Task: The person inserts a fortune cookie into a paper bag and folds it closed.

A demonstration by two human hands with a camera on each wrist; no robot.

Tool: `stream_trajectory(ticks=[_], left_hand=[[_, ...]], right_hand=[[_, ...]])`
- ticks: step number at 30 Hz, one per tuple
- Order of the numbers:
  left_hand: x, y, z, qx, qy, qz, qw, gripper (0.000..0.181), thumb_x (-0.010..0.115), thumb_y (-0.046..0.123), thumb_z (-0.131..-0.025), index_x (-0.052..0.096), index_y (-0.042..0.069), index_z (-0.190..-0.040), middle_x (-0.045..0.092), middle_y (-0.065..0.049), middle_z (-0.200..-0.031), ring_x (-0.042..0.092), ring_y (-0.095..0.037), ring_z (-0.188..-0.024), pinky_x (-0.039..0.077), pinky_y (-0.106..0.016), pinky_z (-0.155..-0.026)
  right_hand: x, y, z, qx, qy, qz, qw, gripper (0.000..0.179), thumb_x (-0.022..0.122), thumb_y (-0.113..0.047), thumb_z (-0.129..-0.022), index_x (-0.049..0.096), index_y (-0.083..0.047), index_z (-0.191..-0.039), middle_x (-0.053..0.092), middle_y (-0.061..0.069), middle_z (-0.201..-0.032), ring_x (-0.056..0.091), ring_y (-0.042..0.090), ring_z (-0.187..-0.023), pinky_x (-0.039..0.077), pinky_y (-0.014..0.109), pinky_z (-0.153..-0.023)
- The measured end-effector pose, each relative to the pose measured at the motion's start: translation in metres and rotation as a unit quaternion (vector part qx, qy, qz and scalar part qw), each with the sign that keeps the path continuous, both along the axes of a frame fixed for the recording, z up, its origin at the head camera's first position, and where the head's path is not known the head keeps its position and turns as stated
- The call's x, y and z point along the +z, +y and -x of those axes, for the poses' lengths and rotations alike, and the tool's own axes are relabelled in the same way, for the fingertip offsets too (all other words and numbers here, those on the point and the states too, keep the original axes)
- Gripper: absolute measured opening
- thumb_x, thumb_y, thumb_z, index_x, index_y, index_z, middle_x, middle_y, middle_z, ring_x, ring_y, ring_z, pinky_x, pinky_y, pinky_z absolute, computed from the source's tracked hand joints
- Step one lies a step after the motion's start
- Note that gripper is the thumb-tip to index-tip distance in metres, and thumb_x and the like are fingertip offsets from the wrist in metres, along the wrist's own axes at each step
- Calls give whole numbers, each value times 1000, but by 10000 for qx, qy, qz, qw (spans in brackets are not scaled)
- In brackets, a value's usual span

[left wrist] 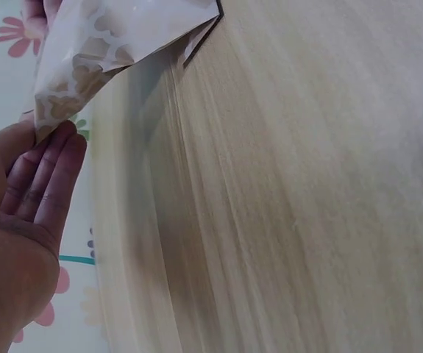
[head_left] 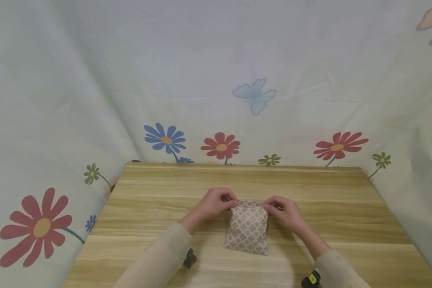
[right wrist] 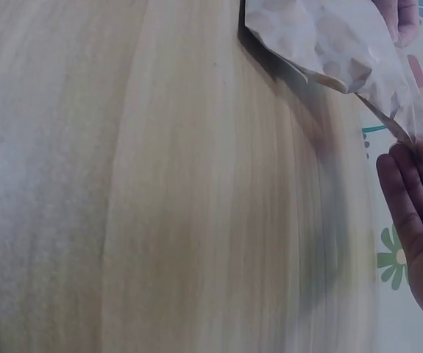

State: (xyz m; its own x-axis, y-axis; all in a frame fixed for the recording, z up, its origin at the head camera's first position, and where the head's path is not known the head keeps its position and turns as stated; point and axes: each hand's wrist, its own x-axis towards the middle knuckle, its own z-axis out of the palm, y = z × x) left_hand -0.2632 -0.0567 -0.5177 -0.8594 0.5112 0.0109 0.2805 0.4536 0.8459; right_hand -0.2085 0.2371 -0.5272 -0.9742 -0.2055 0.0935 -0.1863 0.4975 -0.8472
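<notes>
A small tan paper bag [head_left: 247,230] with a white lattice pattern stands out in the head view, its upper edge raised toward the far side of the table. My left hand [head_left: 217,201] pinches the bag's top left corner between thumb and fingers. At the top right corner, my right hand [head_left: 283,211] pinches the paper the same way. In the left wrist view the bag [left wrist: 101,55] looks creased near the pinched corner. The right wrist view shows crumpled folds along the side of the bag [right wrist: 336,44]. Its contents are hidden.
The bag is over a wood-grain table [head_left: 158,188]. Behind it hangs a pale cloth [head_left: 201,60] printed with flowers and butterflies, which also covers both sides. Dark wrist devices [head_left: 189,259] show beside the sleeves.
</notes>
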Motion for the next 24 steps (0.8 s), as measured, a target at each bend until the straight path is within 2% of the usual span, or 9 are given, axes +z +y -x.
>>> stream_trajectory(ticks=[4, 12, 19, 24], left_hand=[[-1, 0, 1, -3, 212, 123, 9997, 5, 77, 21, -101, 79, 19, -97, 74, 9, -90, 68, -9, -84, 58, -27, -78], [1, 2, 2, 45, 794, 853, 9932, 7, 76, 18, -101, 77, 20, -94, 71, 12, -87, 64, -7, -83, 56, -28, -80], [-3, 5, 8, -7, 1433, 1624, 9763, 7, 77, 20, -100, 76, 22, -94, 70, 13, -87, 62, -5, -80, 55, -28, -80], [-6, 5, 12, -79, 1805, 1965, 9637, 7, 77, 20, -100, 76, 21, -93, 72, 10, -89, 62, -6, -80, 56, -30, -81]], right_hand=[[-1, 0, 3, 30, 167, -255, 9995, 5, 74, -11, -102, 77, -10, -105, 77, 0, -98, 71, 15, -88, 58, 27, -79], [-7, -3, 11, -31, 521, -654, 9965, 5, 76, -12, -99, 79, -13, -103, 77, -4, -96, 68, 13, -88, 57, 30, -81], [-14, -6, 18, -97, 685, -784, 9945, 4, 77, -12, -98, 79, -12, -102, 78, -2, -97, 71, 16, -93, 59, 39, -88], [-17, -9, 21, -51, 562, -871, 9946, 6, 76, -11, -99, 79, -12, -104, 78, -1, -99, 72, 18, -94, 59, 42, -90]])
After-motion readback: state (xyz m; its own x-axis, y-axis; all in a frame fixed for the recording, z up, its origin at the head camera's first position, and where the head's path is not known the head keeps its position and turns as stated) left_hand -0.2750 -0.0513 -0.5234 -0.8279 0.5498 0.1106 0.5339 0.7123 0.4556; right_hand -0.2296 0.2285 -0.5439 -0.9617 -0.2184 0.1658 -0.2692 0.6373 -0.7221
